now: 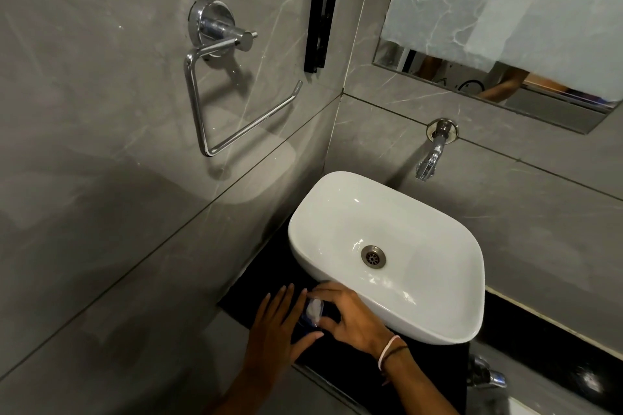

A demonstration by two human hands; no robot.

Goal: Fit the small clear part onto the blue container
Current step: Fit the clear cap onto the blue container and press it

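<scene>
Both hands meet over the dark counter just left of the basin. A small clear part (pixel 315 308) sits on top of a blue container (pixel 307 321), which is mostly hidden between my hands. My left hand (pixel 276 327) cups the container from the left, fingers straight and thumb under it. My right hand (pixel 350 313) curls its fingers around the clear part from the right. I cannot tell how far the part is seated on the container.
A white countertop basin (pixel 465 246) with a metal drain (pixel 373 256) stands to the right, under a wall tap (pixel 429 162). A chrome towel ring (pixel 215 84) hangs on the left wall. The black counter (pixel 256 283) is narrow; a mirror (pixel 505 27) hangs above.
</scene>
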